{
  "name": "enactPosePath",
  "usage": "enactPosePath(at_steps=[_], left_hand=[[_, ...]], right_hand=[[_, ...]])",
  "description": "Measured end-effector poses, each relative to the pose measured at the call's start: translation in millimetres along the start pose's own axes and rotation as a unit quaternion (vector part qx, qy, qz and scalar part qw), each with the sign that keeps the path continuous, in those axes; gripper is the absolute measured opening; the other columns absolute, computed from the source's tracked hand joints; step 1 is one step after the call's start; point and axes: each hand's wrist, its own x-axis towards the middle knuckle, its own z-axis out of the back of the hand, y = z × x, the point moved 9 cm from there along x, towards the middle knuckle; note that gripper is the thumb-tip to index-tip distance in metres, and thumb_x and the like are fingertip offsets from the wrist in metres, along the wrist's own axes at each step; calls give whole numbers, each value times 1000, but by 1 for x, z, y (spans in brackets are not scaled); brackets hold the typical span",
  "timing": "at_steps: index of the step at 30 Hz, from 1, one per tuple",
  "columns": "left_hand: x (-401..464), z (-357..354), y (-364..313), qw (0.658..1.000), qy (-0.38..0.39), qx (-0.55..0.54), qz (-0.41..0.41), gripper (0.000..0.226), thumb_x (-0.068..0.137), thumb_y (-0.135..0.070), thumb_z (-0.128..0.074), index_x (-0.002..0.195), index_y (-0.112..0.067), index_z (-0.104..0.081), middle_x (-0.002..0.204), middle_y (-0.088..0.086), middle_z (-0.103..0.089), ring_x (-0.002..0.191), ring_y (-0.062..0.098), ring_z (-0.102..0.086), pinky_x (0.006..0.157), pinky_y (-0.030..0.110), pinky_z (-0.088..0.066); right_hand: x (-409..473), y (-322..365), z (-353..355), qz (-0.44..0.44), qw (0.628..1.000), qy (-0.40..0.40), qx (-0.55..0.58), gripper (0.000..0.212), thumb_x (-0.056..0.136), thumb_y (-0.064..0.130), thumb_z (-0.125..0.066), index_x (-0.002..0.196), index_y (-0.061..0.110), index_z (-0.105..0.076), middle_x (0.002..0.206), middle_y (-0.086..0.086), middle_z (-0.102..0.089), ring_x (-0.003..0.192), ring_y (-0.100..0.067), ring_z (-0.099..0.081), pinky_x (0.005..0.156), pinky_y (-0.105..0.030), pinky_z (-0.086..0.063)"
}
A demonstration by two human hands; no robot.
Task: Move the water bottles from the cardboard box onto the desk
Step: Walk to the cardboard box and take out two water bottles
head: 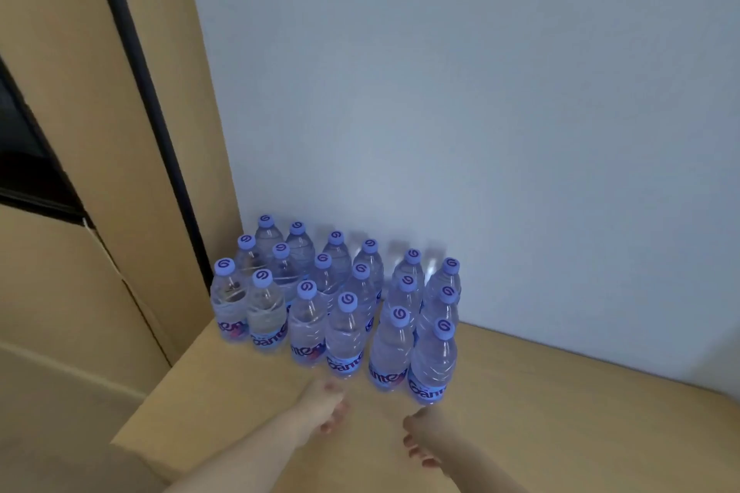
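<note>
Several clear water bottles (344,336) with purple caps and blue labels stand upright in rows on the wooden desk (560,412), pushed into the corner against the wall. My left hand (324,404) hovers just in front of the nearest row, fingers loosely curled, holding nothing. My right hand (424,440) is a little to the right and nearer me, just below the front right bottle (434,362), fingers also curled down and empty. The cardboard box is out of view.
A pale wall (440,92) rises behind the bottles. A wooden panel with a black strip (152,112) stands at the left. Bare desk surface extends to the right of the bottles and toward me.
</note>
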Motion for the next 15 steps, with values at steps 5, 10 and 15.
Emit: enactPosePath(at_steps=[5, 10, 15], left_hand=[[-33, 56, 28, 996, -72, 39, 23, 6, 97, -10, -42, 98, -15, -45, 74, 1, -58, 51, 13, -50, 45, 20, -25], [-76, 115, 63, 990, -131, 30, 41, 7, 97, -18, -42, 93, -17, -47, 91, 5, -61, 58, 14, -53, 51, 21, -31], [-111, 187, 109, 980, -193, -7, 37, 12, 98, -20, -44, 92, -15, -54, 83, 3, -62, 62, 13, -53, 51, 21, -37]], right_hand=[[-22, 56, -33, 112, 984, 37, -133, 15, 91, 22, -46, 85, 14, -57, 99, -8, -70, 81, -20, -61, 75, -30, -51], [-61, 125, -96, 234, 932, 66, -270, 19, 93, 26, -48, 84, 10, -52, 84, -6, -53, 73, -17, -47, 66, -27, -38], [-108, 186, -173, 326, 878, 104, -334, 31, 96, 28, -49, 99, 2, -65, 90, -9, -60, 67, -13, -50, 57, -20, -35]])
